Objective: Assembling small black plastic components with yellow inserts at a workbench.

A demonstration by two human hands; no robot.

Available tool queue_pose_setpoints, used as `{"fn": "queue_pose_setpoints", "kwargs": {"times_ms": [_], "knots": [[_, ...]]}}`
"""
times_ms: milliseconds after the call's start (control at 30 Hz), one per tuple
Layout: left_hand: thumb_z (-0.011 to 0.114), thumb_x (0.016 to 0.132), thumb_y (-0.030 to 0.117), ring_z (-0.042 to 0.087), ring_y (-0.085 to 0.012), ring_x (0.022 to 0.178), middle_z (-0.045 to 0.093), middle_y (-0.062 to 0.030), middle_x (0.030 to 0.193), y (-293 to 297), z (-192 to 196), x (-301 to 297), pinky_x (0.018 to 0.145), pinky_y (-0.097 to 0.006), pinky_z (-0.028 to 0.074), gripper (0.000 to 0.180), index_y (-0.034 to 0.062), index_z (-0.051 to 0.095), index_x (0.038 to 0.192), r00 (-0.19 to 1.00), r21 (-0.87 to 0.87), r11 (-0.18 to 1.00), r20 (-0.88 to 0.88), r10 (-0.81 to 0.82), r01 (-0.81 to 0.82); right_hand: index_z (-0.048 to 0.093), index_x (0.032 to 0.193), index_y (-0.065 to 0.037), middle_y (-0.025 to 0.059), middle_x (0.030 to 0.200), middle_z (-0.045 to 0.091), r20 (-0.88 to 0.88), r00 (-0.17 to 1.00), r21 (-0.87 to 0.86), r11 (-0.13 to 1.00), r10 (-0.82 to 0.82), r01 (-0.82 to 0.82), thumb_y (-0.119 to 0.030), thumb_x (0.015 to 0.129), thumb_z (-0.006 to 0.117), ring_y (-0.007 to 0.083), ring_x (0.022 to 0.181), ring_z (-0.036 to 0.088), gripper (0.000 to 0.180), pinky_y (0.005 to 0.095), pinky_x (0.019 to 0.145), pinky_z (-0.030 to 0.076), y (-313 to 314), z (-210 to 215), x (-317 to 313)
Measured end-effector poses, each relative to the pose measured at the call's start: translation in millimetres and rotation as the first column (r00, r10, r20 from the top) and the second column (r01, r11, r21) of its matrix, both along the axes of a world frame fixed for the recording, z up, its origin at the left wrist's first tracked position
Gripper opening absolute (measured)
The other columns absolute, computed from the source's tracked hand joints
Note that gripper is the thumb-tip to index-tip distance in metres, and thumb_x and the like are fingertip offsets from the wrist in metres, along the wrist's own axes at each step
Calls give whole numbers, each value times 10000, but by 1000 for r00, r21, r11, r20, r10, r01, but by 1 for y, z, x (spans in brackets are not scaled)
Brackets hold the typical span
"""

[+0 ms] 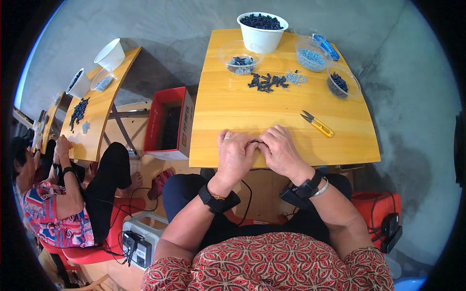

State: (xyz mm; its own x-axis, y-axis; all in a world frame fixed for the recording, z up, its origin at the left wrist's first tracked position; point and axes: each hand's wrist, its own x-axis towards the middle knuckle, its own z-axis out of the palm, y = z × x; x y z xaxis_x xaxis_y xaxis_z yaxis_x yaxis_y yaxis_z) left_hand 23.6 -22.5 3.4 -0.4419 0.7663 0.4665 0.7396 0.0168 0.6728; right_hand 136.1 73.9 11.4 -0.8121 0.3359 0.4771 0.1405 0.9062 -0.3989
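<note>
My left hand (234,154) and my right hand (282,153) meet over the table's near edge, fingertips pinched together. Between them shows a small black plastic part (255,141), mostly hidden by the fingers. Farther back on the wooden table (233,109) lies a loose pile of black plastic parts (266,82), beside a small heap of clear, pale-blue pieces (295,77). A pair of yellow-handled thread snips (317,124) rests to the right of my hands, blades pointing up and left.
A white bucket (262,39) heaped with black parts stands at the back. Clear plastic bowls (241,68) (311,60) (338,92) hold small pieces, with a blue box (326,47) alongside. Left are a red carton (167,121) and another person (63,203) at a similar table.
</note>
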Motion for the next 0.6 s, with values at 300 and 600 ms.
{"fn": "queue_pose_setpoints", "kwargs": {"times_ms": [300, 600], "knots": [[628, 673, 92, 517, -270, 735, 550, -83, 665, 4, -1, 3, 852, -413, 314, 53, 83, 635, 725, 987, 52, 997, -148, 59, -52, 520, 753, -32, 109, 748, 518, 30, 999, 92, 995, 31, -34, -5, 712, 516, 295, 777, 483, 50, 388, 715, 375, 3, 4, 3], [610, 638, 62, 506, -257, 677, 517, -75, 609, 1, -3, 8, 773, -385, 338, 40, 72, 574, 623, 976, 132, 991, -214, 40, -12, 551, 814, -54, 131, 753, 570, -271, 940, -140, 975, -206, 173, -23, 723, 459, 321, 764, 509, 134, 420, 661, 387, 9, 3, -44]]}}
